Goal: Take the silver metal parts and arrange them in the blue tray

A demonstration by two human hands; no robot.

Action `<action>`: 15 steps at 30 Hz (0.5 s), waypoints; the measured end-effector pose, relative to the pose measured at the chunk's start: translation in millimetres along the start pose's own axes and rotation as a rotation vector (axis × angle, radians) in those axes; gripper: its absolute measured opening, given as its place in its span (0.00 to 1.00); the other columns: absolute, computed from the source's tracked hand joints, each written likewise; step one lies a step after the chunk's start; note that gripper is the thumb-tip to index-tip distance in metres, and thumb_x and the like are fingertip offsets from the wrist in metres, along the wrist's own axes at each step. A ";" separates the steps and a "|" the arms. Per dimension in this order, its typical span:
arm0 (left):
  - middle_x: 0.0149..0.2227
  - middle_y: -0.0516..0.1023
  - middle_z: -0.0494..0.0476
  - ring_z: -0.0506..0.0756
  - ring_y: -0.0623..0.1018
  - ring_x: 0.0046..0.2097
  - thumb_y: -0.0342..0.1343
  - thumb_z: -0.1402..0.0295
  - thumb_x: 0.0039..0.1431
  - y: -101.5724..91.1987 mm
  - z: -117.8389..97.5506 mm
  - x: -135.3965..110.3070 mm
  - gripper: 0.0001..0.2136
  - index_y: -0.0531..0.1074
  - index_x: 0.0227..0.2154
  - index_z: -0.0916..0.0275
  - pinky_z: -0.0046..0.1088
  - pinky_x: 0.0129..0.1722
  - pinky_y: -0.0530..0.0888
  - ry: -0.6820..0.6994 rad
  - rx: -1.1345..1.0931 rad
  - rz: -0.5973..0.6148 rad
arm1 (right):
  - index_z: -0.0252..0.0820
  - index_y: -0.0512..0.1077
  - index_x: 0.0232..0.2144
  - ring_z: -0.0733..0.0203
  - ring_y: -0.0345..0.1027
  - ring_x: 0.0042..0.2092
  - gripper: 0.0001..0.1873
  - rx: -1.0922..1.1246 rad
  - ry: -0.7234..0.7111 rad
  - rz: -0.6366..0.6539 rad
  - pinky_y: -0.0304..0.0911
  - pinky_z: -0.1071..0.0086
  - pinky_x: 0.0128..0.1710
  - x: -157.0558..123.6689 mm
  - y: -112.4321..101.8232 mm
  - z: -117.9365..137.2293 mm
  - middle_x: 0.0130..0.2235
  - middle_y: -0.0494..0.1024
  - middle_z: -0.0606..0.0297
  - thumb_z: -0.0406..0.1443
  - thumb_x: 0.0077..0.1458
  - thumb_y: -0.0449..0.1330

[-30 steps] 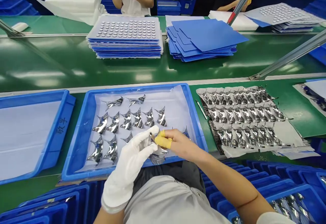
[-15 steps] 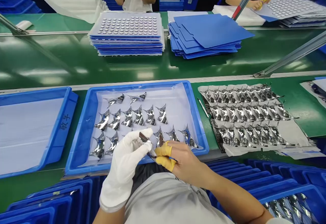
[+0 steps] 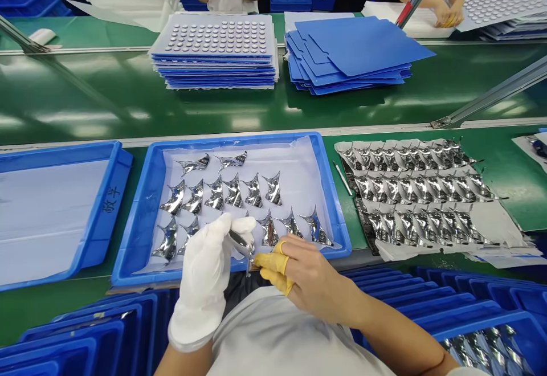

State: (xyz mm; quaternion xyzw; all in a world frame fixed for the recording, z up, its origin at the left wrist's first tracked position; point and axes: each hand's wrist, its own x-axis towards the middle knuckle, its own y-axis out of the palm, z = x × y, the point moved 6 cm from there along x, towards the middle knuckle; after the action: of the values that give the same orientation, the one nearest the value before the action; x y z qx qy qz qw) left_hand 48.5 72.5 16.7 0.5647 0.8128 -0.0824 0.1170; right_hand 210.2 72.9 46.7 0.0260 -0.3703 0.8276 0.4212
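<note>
My left hand wears a white glove and is closed on a shiny chrome piece, held over the near edge of a blue tray. My right hand, bare with yellow finger cots, pinches the lower tip of the same piece. It seems to hold a thin tool too, but that is too small to be sure. The tray has a white liner, and several chrome pieces lie on it in rows.
A sheet with several rows of chrome pieces lies right of the tray. A second blue tray with white liner sits left. Across the green belt stand stacks of blue sheets and dotted sheets. Two other people work there.
Both hands drew back toward my body with the chrome piece, uncovering the tray's near row. My left hand turned the piece and my right fingers shifted to its lower tip.
</note>
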 end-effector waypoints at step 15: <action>0.40 0.84 0.59 0.61 0.80 0.46 0.52 0.47 0.62 2.0 -8.7 1.6 0.23 0.83 0.38 0.59 0.40 0.57 0.73 0.032 0.022 0.018 | 0.41 0.78 0.39 0.65 0.69 0.30 0.09 0.381 0.214 -0.055 0.67 0.71 0.31 3.4 -5.3 -9.2 0.31 0.80 0.64 0.34 0.65 0.56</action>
State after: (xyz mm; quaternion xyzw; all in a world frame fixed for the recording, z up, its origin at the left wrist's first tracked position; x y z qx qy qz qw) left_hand 48.9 76.9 24.5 0.5746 0.8084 -0.0812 0.0985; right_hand 214.2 83.0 44.4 0.0273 -0.1597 0.8689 0.4677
